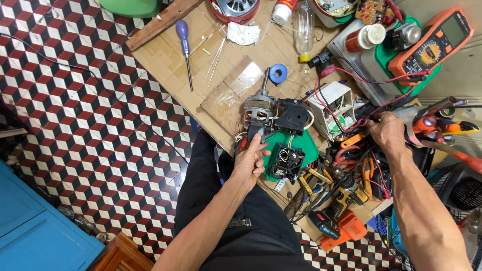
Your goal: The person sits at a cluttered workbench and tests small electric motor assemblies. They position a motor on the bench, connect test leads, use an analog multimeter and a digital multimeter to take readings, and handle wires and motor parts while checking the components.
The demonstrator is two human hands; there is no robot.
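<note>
On a cardboard sheet (pixel 165 60) laid over a chequered tile floor, a purple-handled screwdriver (pixel 185 45) lies well apart from the work. The left hand (pixel 249 161) rests its fingers on the near end of a small electric motor (pixel 261 116), its shaft pointing away. Right of it sits a green housing (pixel 307 145). The right hand (pixel 386 131) is closed among red and black wires beside an orange multimeter (pixel 434 42); its grip is hidden.
</note>
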